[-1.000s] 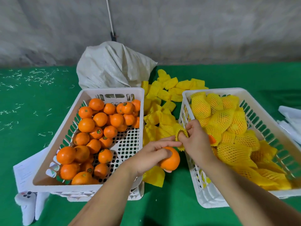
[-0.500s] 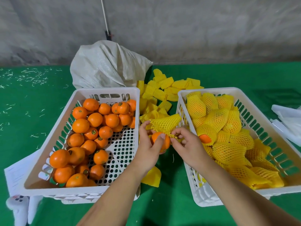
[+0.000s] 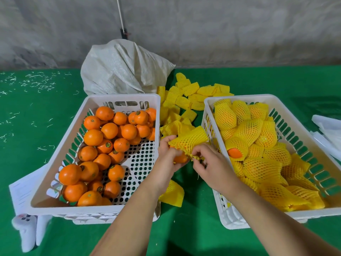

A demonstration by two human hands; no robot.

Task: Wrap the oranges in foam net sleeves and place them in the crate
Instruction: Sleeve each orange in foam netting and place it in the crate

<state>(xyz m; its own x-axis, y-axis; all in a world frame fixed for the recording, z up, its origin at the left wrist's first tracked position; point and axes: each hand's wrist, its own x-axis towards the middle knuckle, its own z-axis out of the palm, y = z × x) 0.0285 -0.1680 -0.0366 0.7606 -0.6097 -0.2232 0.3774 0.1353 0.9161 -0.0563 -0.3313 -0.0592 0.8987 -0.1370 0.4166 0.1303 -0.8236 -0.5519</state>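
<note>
Yellow foam mesh sleeve (image 3: pixel 190 140), round orange (image 3: pixel 180 158)

oranges crate (image 3: pixel 55 156) left | sleeves pile (image 3: pixel 184 97) between | wrapped-fruit crate (image 3: pixel 304 137) right

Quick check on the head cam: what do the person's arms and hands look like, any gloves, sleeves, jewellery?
Both arms are bare along all the forearm in view; no sleeve shows in the frame. The left hand and right hand are ungloved. No watch, bracelet or ring is visible on the wrists or fingers. Nails look short and unpainted. No markings or tape.
</note>
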